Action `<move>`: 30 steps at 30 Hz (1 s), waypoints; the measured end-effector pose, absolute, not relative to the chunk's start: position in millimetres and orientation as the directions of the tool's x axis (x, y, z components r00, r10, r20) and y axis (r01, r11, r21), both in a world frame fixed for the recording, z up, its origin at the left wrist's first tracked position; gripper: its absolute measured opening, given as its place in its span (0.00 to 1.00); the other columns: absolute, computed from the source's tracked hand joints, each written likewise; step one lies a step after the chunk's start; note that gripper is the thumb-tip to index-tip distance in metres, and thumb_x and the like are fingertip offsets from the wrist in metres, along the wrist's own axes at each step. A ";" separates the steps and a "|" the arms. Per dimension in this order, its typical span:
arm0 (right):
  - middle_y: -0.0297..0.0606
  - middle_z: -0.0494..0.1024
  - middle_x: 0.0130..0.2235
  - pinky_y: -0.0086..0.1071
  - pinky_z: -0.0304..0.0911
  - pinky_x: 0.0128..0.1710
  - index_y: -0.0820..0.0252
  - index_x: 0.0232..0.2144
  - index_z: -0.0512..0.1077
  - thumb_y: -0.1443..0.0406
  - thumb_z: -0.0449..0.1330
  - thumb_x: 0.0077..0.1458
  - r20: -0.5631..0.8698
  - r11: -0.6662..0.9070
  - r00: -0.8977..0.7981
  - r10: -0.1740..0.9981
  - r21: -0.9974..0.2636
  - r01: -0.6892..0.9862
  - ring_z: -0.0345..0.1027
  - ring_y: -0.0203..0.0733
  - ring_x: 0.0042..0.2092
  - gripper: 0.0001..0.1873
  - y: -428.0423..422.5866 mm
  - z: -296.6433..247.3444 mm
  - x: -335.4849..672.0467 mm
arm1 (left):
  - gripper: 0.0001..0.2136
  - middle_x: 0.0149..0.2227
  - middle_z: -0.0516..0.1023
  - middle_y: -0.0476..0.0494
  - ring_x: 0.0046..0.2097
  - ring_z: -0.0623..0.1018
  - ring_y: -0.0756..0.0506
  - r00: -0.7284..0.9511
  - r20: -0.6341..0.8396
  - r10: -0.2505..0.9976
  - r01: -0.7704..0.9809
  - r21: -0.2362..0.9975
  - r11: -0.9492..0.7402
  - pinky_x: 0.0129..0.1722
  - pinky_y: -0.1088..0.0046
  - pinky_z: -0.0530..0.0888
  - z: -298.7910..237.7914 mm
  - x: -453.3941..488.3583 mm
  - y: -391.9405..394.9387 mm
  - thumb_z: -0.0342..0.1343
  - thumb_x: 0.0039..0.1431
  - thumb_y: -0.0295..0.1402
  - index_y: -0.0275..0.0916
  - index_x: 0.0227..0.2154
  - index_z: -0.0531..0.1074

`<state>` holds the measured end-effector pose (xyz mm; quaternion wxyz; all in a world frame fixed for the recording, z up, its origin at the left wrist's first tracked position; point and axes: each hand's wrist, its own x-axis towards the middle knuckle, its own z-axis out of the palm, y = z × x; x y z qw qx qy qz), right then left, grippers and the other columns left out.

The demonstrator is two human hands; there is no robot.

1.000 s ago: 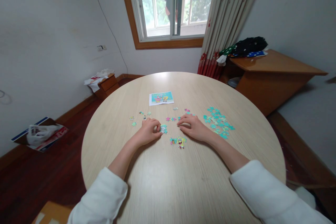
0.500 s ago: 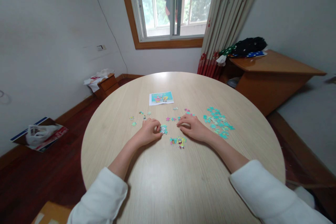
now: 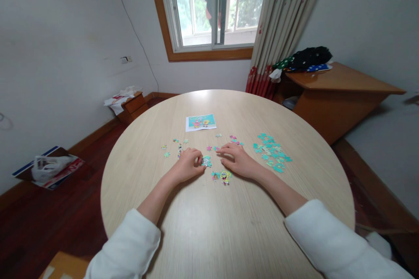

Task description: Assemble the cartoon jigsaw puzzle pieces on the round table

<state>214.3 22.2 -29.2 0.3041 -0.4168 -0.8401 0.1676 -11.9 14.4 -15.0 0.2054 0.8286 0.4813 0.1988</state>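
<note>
Both my hands rest on a round pale wooden table (image 3: 209,235). My left hand (image 3: 188,165) is curled, its fingertips pinched on a small joined puzzle cluster (image 3: 206,161). My right hand (image 3: 238,160) lies beside it with fingers bent and pressed down toward loose pink pieces (image 3: 211,148); whether it holds one is hidden. A joined yellow cartoon cluster (image 3: 223,176) lies just in front of the right hand. A heap of teal pieces (image 3: 271,152) sits to the right, and the reference picture (image 3: 200,122) lies farther back.
A few stray pieces (image 3: 173,146) lie left of my left hand. A wooden desk (image 3: 340,85) with dark clothes stands at the right under a curtain (image 3: 278,26). A small drawer unit (image 3: 132,104) and a plastic bag (image 3: 47,168) sit on the floor at left.
Both hands have shifted slightly toward each other; the left hand has pushed its small cluster a little to the right, and the right hand's fingers have reached left toward the pink pieces.
</note>
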 end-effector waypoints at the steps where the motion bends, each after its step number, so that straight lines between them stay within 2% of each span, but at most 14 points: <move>1: 0.44 0.76 0.43 0.44 0.58 0.51 0.60 0.42 0.76 0.72 0.58 0.51 0.373 0.599 -0.469 0.801 -0.533 0.598 0.69 0.45 0.47 0.15 21.9 -29.3 214.0 | 0.09 0.29 0.71 0.49 0.38 0.68 0.44 0.455 0.134 0.880 0.716 0.533 -0.451 0.42 0.66 0.59 -15.5 -12.0 14.6 0.56 0.50 0.32 0.39 0.22 0.61; 9: 0.44 0.76 0.42 0.44 0.59 0.50 0.59 0.40 0.76 0.71 0.59 0.52 0.381 0.620 -0.490 0.784 -0.516 0.592 0.69 0.45 0.46 0.13 18.9 -28.4 209.7 | 0.08 0.26 0.69 0.50 0.36 0.69 0.46 0.438 0.162 0.884 0.714 0.536 -0.451 0.41 0.68 0.61 -20.5 -13.7 17.5 0.57 0.50 0.33 0.39 0.22 0.63; 16: 0.42 0.77 0.41 0.44 0.58 0.50 0.58 0.39 0.77 0.69 0.62 0.52 0.359 0.608 -0.492 0.793 -0.508 0.609 0.70 0.46 0.46 0.11 16.7 -27.7 206.5 | 0.09 0.24 0.68 0.51 0.33 0.68 0.47 0.428 0.182 0.885 0.686 0.572 -0.449 0.35 0.72 0.62 -18.7 -12.3 17.7 0.57 0.48 0.32 0.39 0.21 0.62; 21: 0.41 0.77 0.40 0.43 0.57 0.50 0.57 0.38 0.77 0.69 0.63 0.52 0.342 0.610 -0.509 0.790 -0.518 0.599 0.69 0.45 0.46 0.09 16.3 -28.2 203.6 | 0.09 0.23 0.67 0.52 0.32 0.68 0.48 0.428 0.183 0.885 0.682 0.577 -0.449 0.34 0.72 0.62 -18.4 -12.3 17.7 0.57 0.49 0.32 0.39 0.20 0.62; 30: 0.38 0.78 0.35 0.37 0.57 0.46 0.58 0.35 0.77 0.68 0.64 0.52 0.351 0.638 -0.539 0.766 -0.521 0.567 0.70 0.41 0.42 0.05 22.3 -34.3 200.7 | 0.09 0.23 0.66 0.52 0.32 0.67 0.48 0.441 0.209 0.873 0.655 0.590 -0.472 0.35 0.72 0.62 -22.0 -9.6 18.9 0.56 0.51 0.33 0.39 0.21 0.62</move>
